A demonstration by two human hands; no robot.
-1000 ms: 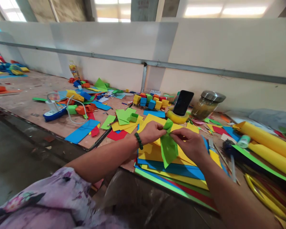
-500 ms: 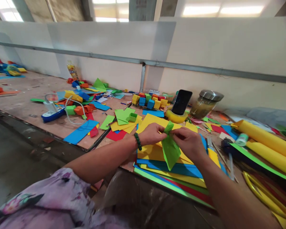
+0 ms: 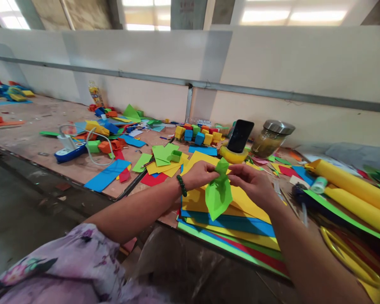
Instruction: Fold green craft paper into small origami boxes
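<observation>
The left hand (image 3: 200, 175) has its fingers pinched together on the narrow waist of a folded green paper piece (image 3: 218, 198). The fingers of the right hand (image 3: 253, 183) are curled just beside the other edge of this waist; I cannot tell if they grip it. The green paper piece is held above a stack of coloured sheets (image 3: 193, 203), and together with the hands it covers part of them.

Behind the hands, one phone (image 3: 240, 136) leans in a yellow holder (image 3: 232, 156). At its right there is one glass jar (image 3: 266, 144) under a metal lid (image 3: 279, 127); its content looks brownish, but I cannot tell what it is. One small green box (image 3: 176, 156), with open top, sits on loose green and yellow papers. Paper cubes (image 3: 199, 138) stand near the phone, too crowded for an exact count.

Two yellow rolls (image 3: 351, 179) lie at the right of the surface (image 3: 34, 141). Farther left are one blue-and-white power strip (image 3: 70, 153) and, near the wall, one bottle (image 3: 96, 94) with a yellow label.
</observation>
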